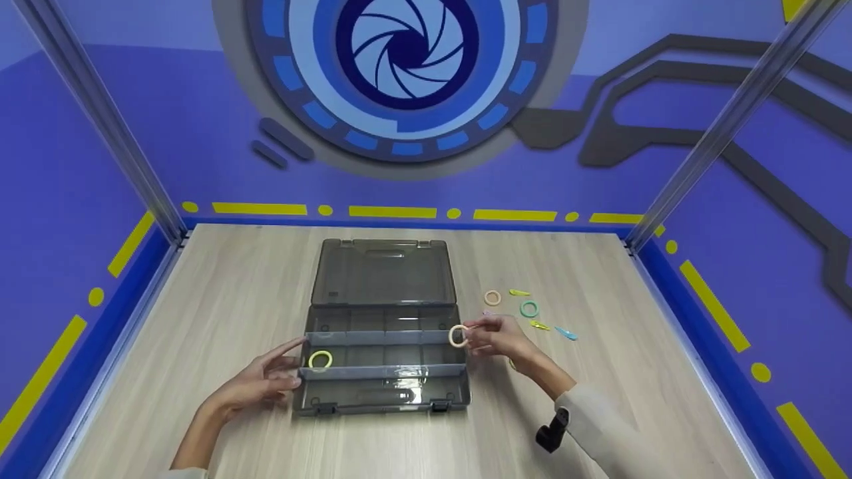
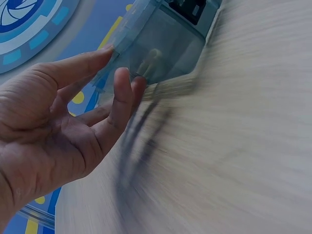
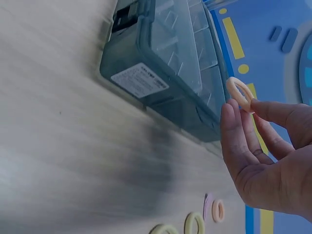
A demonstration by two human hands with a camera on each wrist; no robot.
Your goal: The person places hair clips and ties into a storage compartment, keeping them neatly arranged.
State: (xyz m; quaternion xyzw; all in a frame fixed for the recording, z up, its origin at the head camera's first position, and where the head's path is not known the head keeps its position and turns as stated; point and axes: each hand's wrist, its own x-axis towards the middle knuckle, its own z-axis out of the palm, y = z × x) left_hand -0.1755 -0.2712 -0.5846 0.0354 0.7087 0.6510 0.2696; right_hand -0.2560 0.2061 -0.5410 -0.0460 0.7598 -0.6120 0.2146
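Observation:
A grey translucent compartment box (image 1: 363, 399) lies with its lid (image 1: 386, 274) tipped back. Across it run two clear dividers, and a yellow hair tie (image 1: 321, 352) sits in the middle row at the left end. My left hand (image 1: 256, 382) is at the box's left side, fingertips right at the wall, fingers loosely bent. Over the box's right rim, my right hand (image 1: 499, 338) pinches a pale peach hair tie (image 3: 230, 87) between thumb and fingertips. In the right wrist view the held hair tie stands up from the fingertips.
Right of the box lie a peach hair tie (image 1: 486, 298), a green hair tie (image 1: 522, 309), yellow clips (image 1: 519, 293) and a blue clip (image 1: 566, 333). Pale yellow hair ties (image 3: 189, 224) show below the right hand. Blue walls and metal posts (image 1: 725, 133) enclose the wooden table (image 1: 233, 266).

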